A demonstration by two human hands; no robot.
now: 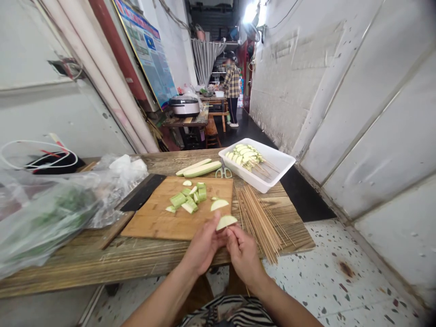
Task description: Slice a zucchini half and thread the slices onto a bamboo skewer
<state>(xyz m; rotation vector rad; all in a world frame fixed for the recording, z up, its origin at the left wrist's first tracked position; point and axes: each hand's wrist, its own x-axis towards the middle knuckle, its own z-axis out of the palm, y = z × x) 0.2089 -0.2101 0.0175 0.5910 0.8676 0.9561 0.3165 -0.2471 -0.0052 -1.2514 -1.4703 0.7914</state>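
While a crumpled plastic bag (51,213) of greens, contents hard to make out, sits far left, cut zucchini chunks (188,198) lie on the bamboo cutting board (153,222). The left hand (204,243) and right hand (243,254) pinch a pale half-moon zucchini slice (226,222) at the fingertips above the board's near edge, long axis crosswise, lower edge hidden. Loose wooden skewers (262,222) lie right on the tabletop (81,268).
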